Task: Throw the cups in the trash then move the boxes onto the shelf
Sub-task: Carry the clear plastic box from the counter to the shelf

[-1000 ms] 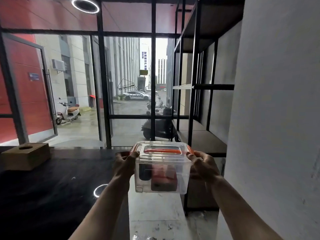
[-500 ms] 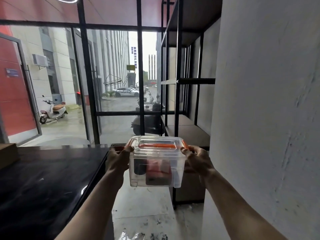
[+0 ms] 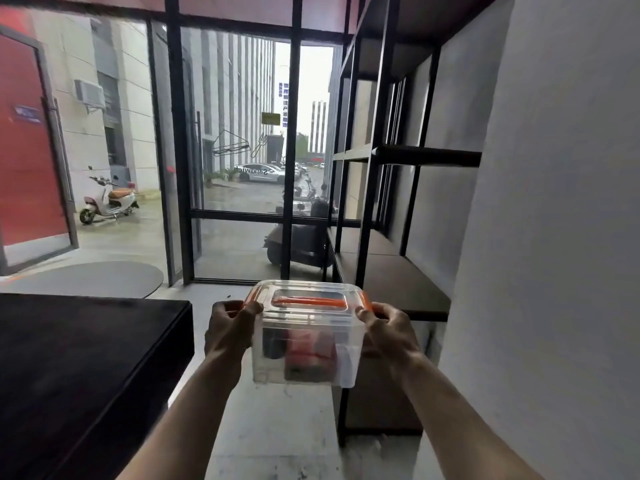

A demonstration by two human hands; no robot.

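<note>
I hold a clear plastic box with an orange handle and orange side clips in the air in front of me. Dark and red items show through its walls. My left hand grips its left side and my right hand grips its right side. The black metal shelf stands just beyond and to the right of the box, against the grey wall; its lower board lies behind the box at about the same height. No cups are in view.
A black table fills the lower left, its corner close to my left forearm. A grey wall is on the right. Glass panels with black frames lie ahead, scooters parked outside. Grey floor runs between table and shelf.
The view has moved forward and right past the table, bringing the shelf closer. The box stays held in both hands. The wooden box on the table has left the view.
</note>
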